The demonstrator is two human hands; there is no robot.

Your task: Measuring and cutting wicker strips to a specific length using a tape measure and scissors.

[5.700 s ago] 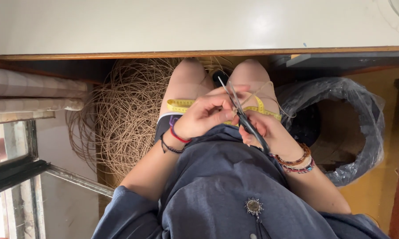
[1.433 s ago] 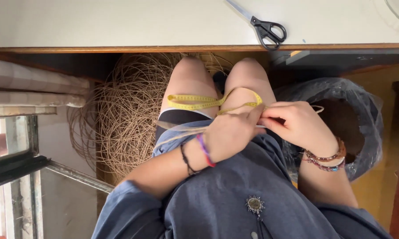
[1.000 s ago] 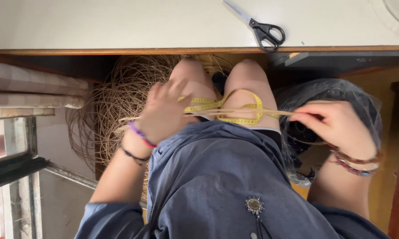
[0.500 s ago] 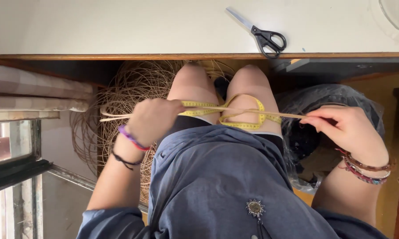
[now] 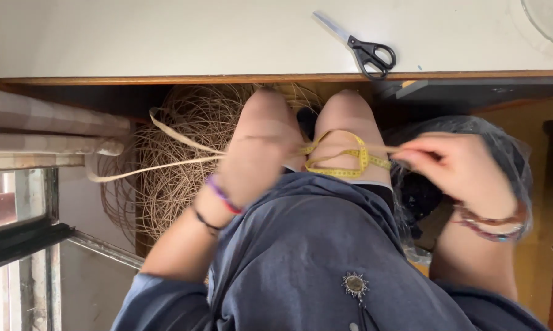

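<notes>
My left hand is blurred over my left knee, gripping a long pale cane strip that loops out to the left. My right hand pinches the strip's other end, off my right knee. A yellow measuring tape lies curled across my knees between the hands. Black-handled scissors rest on the white tabletop above, away from both hands.
A big tangled coil of thin cane sits under the table by my left leg. A bin lined with a clear plastic bag stands at the right. A glass-and-metal frame and striped cloth are at the left.
The scissors left my hands and now lie on the tabletop. My hands spread apart with the cane strip between them; the left hand has now moved back toward my knee.
</notes>
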